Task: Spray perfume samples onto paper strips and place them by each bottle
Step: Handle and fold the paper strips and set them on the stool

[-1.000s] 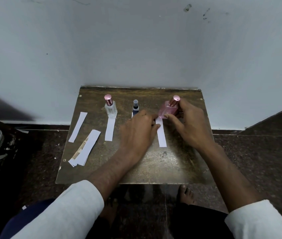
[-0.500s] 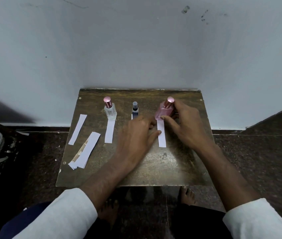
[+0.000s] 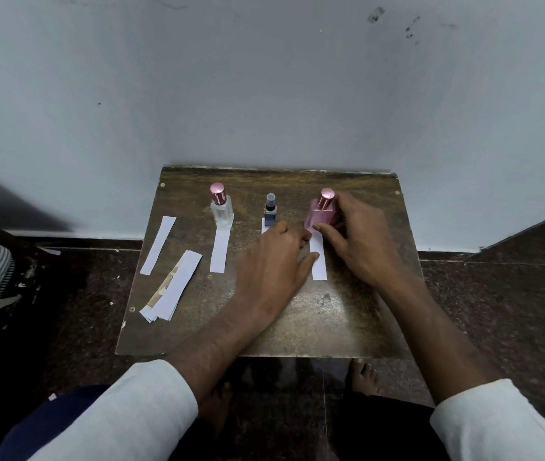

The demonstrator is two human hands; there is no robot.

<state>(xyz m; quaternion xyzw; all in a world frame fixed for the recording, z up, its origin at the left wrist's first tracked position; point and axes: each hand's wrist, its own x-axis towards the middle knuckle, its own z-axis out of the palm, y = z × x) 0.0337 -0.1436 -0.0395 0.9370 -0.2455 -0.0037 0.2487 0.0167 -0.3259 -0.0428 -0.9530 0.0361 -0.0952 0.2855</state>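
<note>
**Seat the pink bottle and square its strip**

On the bench, keep your right hand curled round the pink bottle near the far right corner and stand it upright before you let go. Your left hand lies flat with its fingers straight, steadying the paper strip just in front of that bottle. Press lightly so the strip stays aligned. The clear bottle and small dark bottle already have strips; spares sit at the left edge.
</note>
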